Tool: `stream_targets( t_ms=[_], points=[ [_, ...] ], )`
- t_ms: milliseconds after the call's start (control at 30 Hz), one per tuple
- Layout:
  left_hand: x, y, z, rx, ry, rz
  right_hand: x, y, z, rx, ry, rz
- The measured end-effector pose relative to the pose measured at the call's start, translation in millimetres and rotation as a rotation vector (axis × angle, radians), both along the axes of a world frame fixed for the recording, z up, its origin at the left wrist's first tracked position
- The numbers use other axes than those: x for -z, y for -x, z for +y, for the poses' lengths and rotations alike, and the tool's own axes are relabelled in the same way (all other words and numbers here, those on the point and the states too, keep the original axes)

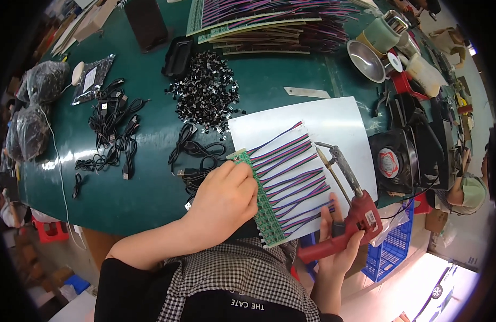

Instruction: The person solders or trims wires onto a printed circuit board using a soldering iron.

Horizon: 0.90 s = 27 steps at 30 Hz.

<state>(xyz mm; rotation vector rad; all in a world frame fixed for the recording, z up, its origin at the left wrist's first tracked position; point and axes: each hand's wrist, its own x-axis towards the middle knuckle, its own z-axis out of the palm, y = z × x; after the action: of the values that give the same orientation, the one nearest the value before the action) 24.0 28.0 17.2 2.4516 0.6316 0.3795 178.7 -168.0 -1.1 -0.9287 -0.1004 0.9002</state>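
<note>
While the green circuit strip (pixel 261 201) is pinned flat by the closed left hand (pixel 224 201) at the desk's (pixel 151 182) near edge, its long axis running away from it, a red soldering gun (pixel 350 214), tip pointing away, is gripped by the right hand (pixel 339 247).

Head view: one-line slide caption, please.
Left hand steadies green circuit-board strip with multicoloured wires; right hand grips red soldering gun.

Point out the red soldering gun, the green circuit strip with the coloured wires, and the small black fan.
red soldering gun (pixel 360 212), head view, on its red body.
green circuit strip (pixel 261 201), head view, on its green board edge.
small black fan (pixel 390 163), head view, on its round hub.
</note>
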Motion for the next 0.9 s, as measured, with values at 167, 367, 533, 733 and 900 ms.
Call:
stream_targets(
  t_ms=[167, 367, 533, 733, 900],
  points=[
    [2.6, -0.8, -3.9, -0.035, -0.027, -0.060, -6.7, 17.6, -6.7, 0.116, 0.204, -0.263],
    [-0.5, -1.2, -0.8, 0.008, -0.076, -0.040, -4.4, 19.1, -20.9, -0.070, 0.187, -0.166],
    [-1.8, -3.5, 5.7, 0.127, -0.243, 0.006, -12.6, 20.3, 22.4, -0.142, -0.078, 0.081],
    [0.2, -1.6, 4.6, 0.148, -0.291, -0.010, -5.6, 14.7, 32.2, -0.139, -0.182, 0.108],
    [3.0, -5.8, 11.4, 0.147, -0.077, -0.146, -8.7, 15.0, 32.9, -0.104, -0.164, 0.121]
  ],
)
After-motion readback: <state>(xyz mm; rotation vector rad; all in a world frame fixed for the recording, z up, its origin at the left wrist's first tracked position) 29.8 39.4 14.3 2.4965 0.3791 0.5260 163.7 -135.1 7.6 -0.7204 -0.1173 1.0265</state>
